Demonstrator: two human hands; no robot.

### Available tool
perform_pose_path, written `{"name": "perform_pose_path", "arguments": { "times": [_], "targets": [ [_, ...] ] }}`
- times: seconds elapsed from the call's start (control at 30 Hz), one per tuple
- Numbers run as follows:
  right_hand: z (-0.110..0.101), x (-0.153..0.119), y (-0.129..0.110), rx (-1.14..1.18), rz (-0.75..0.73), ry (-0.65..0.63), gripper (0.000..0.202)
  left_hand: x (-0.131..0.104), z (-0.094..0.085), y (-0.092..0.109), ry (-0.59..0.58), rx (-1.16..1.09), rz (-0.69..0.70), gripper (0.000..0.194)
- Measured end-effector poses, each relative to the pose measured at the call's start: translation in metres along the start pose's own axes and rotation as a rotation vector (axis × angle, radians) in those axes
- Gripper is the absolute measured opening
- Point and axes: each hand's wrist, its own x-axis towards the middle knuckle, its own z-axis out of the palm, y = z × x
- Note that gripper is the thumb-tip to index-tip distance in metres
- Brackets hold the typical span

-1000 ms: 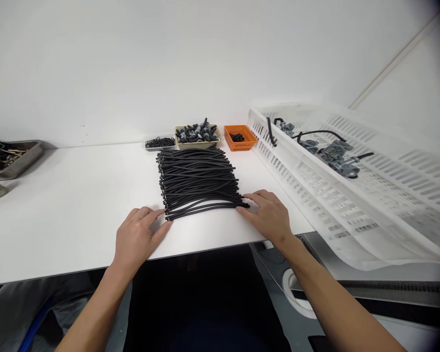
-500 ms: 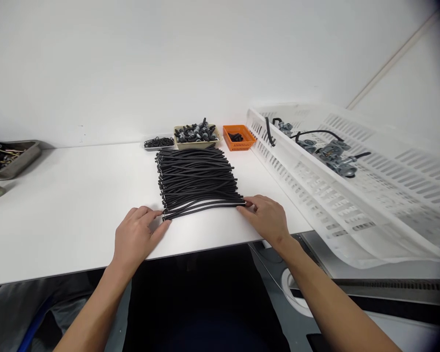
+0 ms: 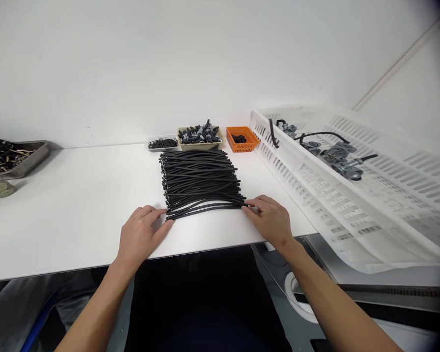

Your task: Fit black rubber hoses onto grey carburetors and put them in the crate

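Note:
A pile of thin black rubber tubes [image 3: 200, 176] lies side by side on the white table, their lengths running left to right. My left hand [image 3: 139, 235] is at the left ends of the nearest few tubes, with those ends between thumb and index finger. At the opposite ends, my right hand [image 3: 271, 219] pinches the tubes between thumb and fingers. These front tubes bow slightly, leaving a narrow gap to the rest of the pile. The exact fingertip contact is too small to see.
Behind the pile stand a clear tray of black rings [image 3: 163, 143], a cream tray of fittings [image 3: 201, 145] and an orange basket [image 3: 242, 146]. A large white crate [image 3: 297, 168] with metal parts leans in at right. A metal tray [image 3: 29, 164] sits far left.
My view has turned slightly left, so everything sits a little further right. The front tubes' right ends lie closer together. Both hands stay at the tube ends.

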Motion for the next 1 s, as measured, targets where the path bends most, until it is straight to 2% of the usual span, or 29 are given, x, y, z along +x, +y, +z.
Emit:
{"name": "perform_pose_path", "arguments": {
  "times": [0.17, 0.37, 0.47, 0.53, 0.57, 0.63, 0.7, 0.77, 0.83, 0.9, 1.0],
  "targets": [
    [-0.003, 0.003, 0.001, -0.017, -0.036, -0.006, 0.021, -0.001, 0.000, -0.002, 0.003, -0.035, -0.025, 0.037],
    [-0.010, 0.011, -0.007, 0.048, -0.103, 0.082, 0.023, 0.009, -0.010, 0.001, 0.085, -0.188, -0.070, 0.036],
    [-0.010, 0.031, -0.021, 0.132, -0.204, 0.122, 0.027, 0.029, -0.016, 0.007, 0.171, -0.229, -0.042, 0.041],
    [-0.006, 0.054, -0.028, 0.244, -0.221, 0.128, 0.035, 0.049, -0.016, 0.011, 0.235, -0.319, -0.050, 0.052],
    [-0.003, 0.068, -0.029, 0.339, -0.182, 0.120, 0.042, 0.062, -0.014, 0.013, 0.261, -0.410, -0.071, 0.059],
    [0.007, 0.100, -0.026, 0.605, 0.002, 0.077, 0.057, 0.091, -0.008, 0.013, 0.292, -0.672, -0.158, 0.072],
    [0.019, 0.132, -0.018, 0.848, 0.210, 0.019, 0.067, 0.120, 0.002, 0.009, 0.263, -0.937, -0.315, 0.082],
    [0.032, 0.157, -0.010, 0.952, 0.304, -0.040, 0.075, 0.143, 0.013, 0.005, 0.205, -1.061, -0.455, 0.093],
    [0.044, 0.172, -0.003, 0.975, 0.320, -0.088, 0.085, 0.157, 0.023, 0.003, 0.161, -1.074, -0.506, 0.100],
    [0.054, 0.176, 0.000, 1.005, 0.315, -0.135, 0.088, 0.160, 0.031, 0.005, 0.122, -1.076, -0.498, 0.103],
    [0.062, 0.171, -0.002, 0.941, 0.163, -0.170, 0.094, 0.155, 0.036, 0.016, 0.058, -1.195, -0.435, 0.101]
  ]
}}
